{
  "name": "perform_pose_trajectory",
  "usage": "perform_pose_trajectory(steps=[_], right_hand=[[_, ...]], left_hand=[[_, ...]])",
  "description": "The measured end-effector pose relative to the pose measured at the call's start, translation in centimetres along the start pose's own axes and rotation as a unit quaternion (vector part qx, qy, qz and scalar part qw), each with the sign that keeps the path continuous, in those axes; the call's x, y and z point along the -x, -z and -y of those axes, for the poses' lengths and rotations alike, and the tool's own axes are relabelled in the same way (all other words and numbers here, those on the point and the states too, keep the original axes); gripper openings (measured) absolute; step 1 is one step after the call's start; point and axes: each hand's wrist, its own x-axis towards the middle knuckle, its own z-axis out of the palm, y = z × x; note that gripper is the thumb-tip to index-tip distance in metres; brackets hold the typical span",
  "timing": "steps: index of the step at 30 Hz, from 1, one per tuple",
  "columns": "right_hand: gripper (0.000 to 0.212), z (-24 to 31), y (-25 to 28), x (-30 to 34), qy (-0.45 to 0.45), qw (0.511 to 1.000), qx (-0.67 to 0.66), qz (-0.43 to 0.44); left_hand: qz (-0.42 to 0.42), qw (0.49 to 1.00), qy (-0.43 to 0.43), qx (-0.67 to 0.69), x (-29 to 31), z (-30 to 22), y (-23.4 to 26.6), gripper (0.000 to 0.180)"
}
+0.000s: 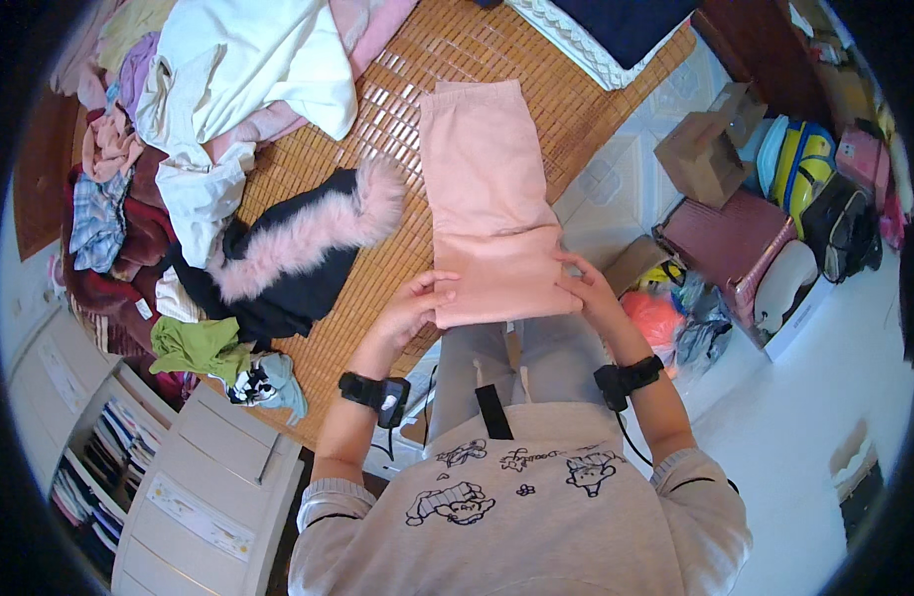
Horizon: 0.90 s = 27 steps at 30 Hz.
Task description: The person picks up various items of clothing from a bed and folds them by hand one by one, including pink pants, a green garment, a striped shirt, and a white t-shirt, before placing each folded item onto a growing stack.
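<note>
Lower centre: a pale sweatshirt (551, 517) with dark line drawings is worn, along with grey trousers (464, 363); a black strap (382, 395) is fastened on each wrist. Just beyond, at centre, a folded pink garment (489, 189) is held by its near end, with its far end laid on a slatted mat (389, 119). Its left edge is pinched by the fingers of the left hand (413, 306), its right edge by those of the right hand (596, 296); the fingertips underneath are hidden. Left of centre, near the pink garment but apart from it, a black garment (323, 283) is seen, edged with pink fur trim (298, 250). Lower left: a pale cabinet (204, 447) is placed beside the mat; a green garment (199, 346) is bunched above it. Right: a maroon case (730, 243), a cardboard box (697, 159) and a yellow bag (802, 169) are crowded together. Upper left: a white garment (268, 70) is heaped with other clothes. Upper right: a dark cloth (626, 30) is spread over white fabric.
</note>
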Motion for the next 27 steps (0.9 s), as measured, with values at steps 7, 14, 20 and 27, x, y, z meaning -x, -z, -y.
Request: perform_pose_trajectory(steps=[7,14,20,27], right_hand=[[0.028,8.9,-0.9,-4.7,0.009,0.995,-0.056,0.078],[0.042,13.1,-1.6,-18.1,0.147,0.955,0.242,-0.086],[0.056,11.6,-4.8,-16.4,0.505,0.597,0.611,-0.122],[0.093,10.1,-3.7,-18.7,0.39,0.586,0.71,-0.036]], left_hand=[[0.023,0.977,-0.076,0.2,-2.3,-9.2,-0.1,0.034],[-0.243,0.899,-0.353,-0.085,-11.2,-14.4,-1.5,0.037],[-0.272,0.621,-0.448,-0.583,-14.5,-11.2,-3.3,0.076],[-0.236,0.557,-0.308,-0.734,-17.0,-12.7,-2.9,0.098]])
